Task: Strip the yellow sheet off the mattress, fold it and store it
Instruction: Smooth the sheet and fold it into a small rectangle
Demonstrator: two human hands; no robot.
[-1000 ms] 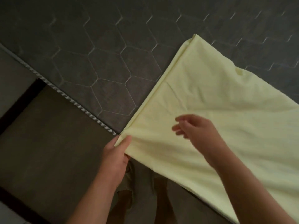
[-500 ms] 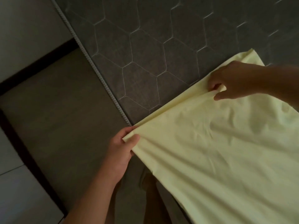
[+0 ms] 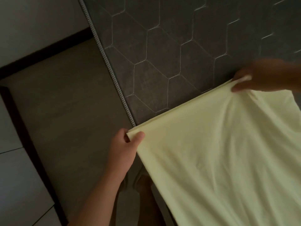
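**Second corner taken up, edge pulled taut**

The far corner of the yellow sheet (image 3: 219,152) has been reached and pinched by the right hand (image 3: 263,75), which a second ago hovered empty over the cloth. The near corner is pinched between thumb and fingers of the left hand (image 3: 125,150). The edge is stretched between both grips above the mattress (image 3: 171,46); the rest hangs below, probably ready for folding.

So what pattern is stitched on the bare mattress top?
Dark grey mattress quilted with pale elongated hexagons and edged with twisted grey cord, clearest in the head view.
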